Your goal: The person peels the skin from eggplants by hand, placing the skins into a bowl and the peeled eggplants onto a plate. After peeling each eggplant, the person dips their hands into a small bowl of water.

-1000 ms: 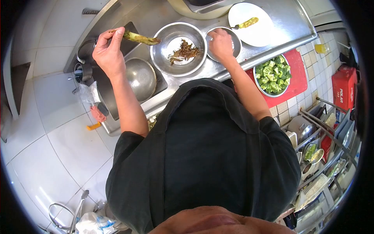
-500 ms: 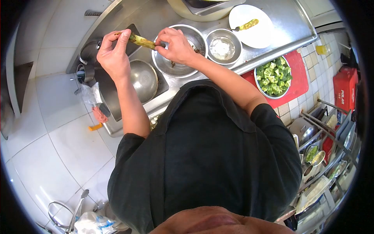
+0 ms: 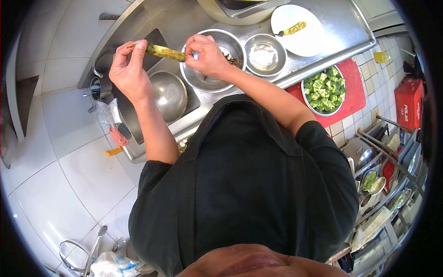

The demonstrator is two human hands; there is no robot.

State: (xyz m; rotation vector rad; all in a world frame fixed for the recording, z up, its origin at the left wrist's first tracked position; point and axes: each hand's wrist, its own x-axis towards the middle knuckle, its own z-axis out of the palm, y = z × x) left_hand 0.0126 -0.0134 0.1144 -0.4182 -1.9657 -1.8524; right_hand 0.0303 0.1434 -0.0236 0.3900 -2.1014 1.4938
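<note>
My left hand (image 3: 130,71) pinches the dark stem end of a long, partly peeled roasted eggplant (image 3: 165,52), pale green with browned patches. At the other end, the closed fingers of my right hand (image 3: 206,56) grip its tip; what exactly lies between those fingertips is hidden. Below my right hand is a steel bowl (image 3: 193,77) with dark scraps of charred skin (image 3: 234,60) in it. Beside it, a smaller steel bowl (image 3: 266,73) holds what looks like clear water. Another peeled eggplant (image 3: 294,28), its dark stem still on, lies on a white plate (image 3: 308,45).
A bowl of broccoli florets (image 3: 324,90) stands on a red cutting board (image 3: 356,102). In the sink at left sits a round metal pan (image 3: 168,94). A large pot (image 3: 213,13) stands at the back. Shelves with dishes (image 3: 383,184) are at right.
My left hand has moved slightly left and down with the eggplant. My right hand stays at the eggplant's tip, its fingers curled more tightly. More dark scraps show in the bowl.
</note>
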